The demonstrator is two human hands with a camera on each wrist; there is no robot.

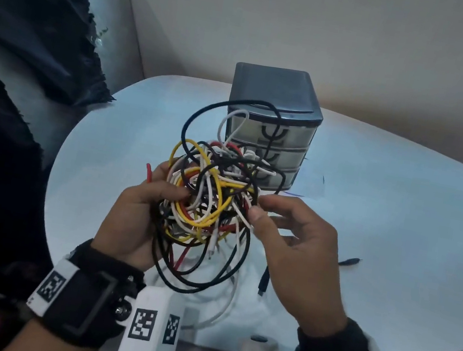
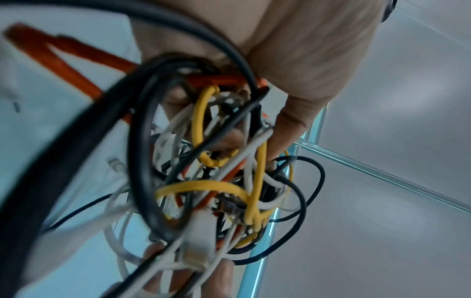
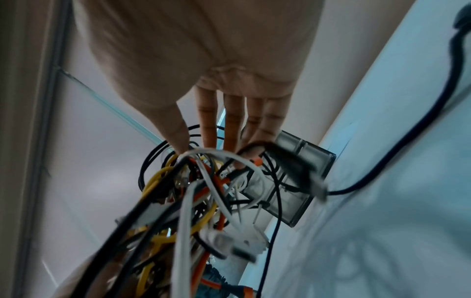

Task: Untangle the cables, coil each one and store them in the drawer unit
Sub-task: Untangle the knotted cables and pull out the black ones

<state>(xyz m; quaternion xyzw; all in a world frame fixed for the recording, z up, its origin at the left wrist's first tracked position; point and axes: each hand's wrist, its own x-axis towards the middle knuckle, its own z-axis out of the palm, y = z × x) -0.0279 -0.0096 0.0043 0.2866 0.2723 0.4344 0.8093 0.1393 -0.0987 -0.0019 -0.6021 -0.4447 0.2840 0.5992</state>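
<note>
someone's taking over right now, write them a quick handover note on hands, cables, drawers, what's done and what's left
Left hand: grips the cable tangle from its left side, holding it above the table.
Right hand: thumb and fingers pinch strands at the tangle's right edge.
Cables: yellow, white, black and red ones are knotted together; loose loops hang to the table. One black cable end lies on the table to the right.
Drawer unit: behind the tangle, all three drawers shut.
Done: nothing separated, coiled or stored.
Left: untangle, coil each cable, open drawers, store.
</note>
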